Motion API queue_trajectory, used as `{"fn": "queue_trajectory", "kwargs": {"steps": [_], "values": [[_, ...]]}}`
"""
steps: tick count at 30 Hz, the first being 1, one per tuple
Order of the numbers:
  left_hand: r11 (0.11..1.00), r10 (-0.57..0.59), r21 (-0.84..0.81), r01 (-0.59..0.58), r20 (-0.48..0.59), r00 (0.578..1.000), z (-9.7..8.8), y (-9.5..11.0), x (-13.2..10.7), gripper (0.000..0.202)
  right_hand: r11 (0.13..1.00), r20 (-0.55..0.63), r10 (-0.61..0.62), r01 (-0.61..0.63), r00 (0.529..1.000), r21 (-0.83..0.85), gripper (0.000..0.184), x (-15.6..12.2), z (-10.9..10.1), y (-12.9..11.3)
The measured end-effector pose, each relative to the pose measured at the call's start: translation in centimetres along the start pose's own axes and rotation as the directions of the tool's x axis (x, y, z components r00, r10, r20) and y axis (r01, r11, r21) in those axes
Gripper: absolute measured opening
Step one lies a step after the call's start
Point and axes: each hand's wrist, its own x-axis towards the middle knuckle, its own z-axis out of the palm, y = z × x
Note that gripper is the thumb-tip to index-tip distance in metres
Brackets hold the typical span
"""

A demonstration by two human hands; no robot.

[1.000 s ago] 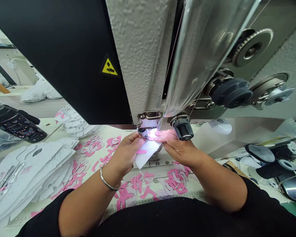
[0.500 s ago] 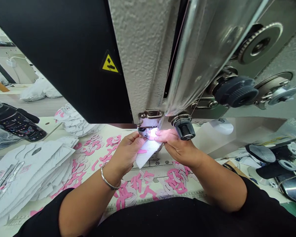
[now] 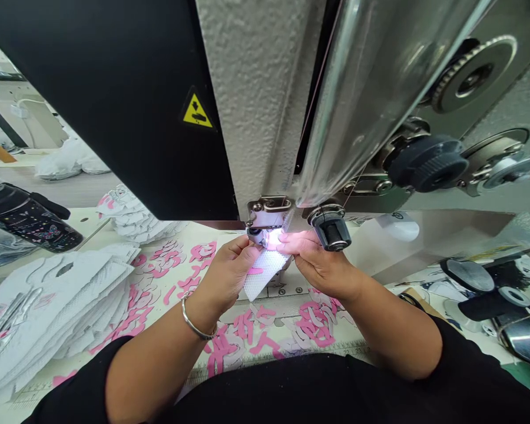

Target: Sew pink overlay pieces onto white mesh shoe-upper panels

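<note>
A white mesh fabric piece [image 3: 261,274] with a pink strip [image 3: 255,271] on it lies under the lit needle area of an industrial sewing machine. Its top end is beneath the metal presser foot [image 3: 265,214]. My left hand [image 3: 229,272] pinches the fabric's left edge with thumb and fingers. My right hand [image 3: 313,260] presses its fingertips on the fabric's right side, close to the foot. A silver bangle [image 3: 196,319] circles my left wrist. The needle point is hidden by glare and my fingers.
The black-and-grey machine head [image 3: 256,106] fills the top, with tension knobs [image 3: 428,164] at right. A stack of white mesh panels [image 3: 39,312] lies left, pink-and-white scraps [image 3: 313,324] cover the table, and a ruler [image 3: 282,356] runs along its front. Black thread cones [image 3: 486,294] stand right.
The view has drifted slightly, so the machine sits a little further right and up in the picture. My hands and the fabric stay almost in place under the foot.
</note>
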Motion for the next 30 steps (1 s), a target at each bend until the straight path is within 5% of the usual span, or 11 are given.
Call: {"fn": "queue_trajectory", "kwargs": {"steps": [30], "values": [[0.999, 0.043, 0.006, -0.043, 0.028, 0.999, 0.2, -0.2, 0.0, 0.022, 0.997, -0.106, -0.008, 0.017, 0.994, 0.078, 0.033, -0.5, 1.4, 0.7]]}}
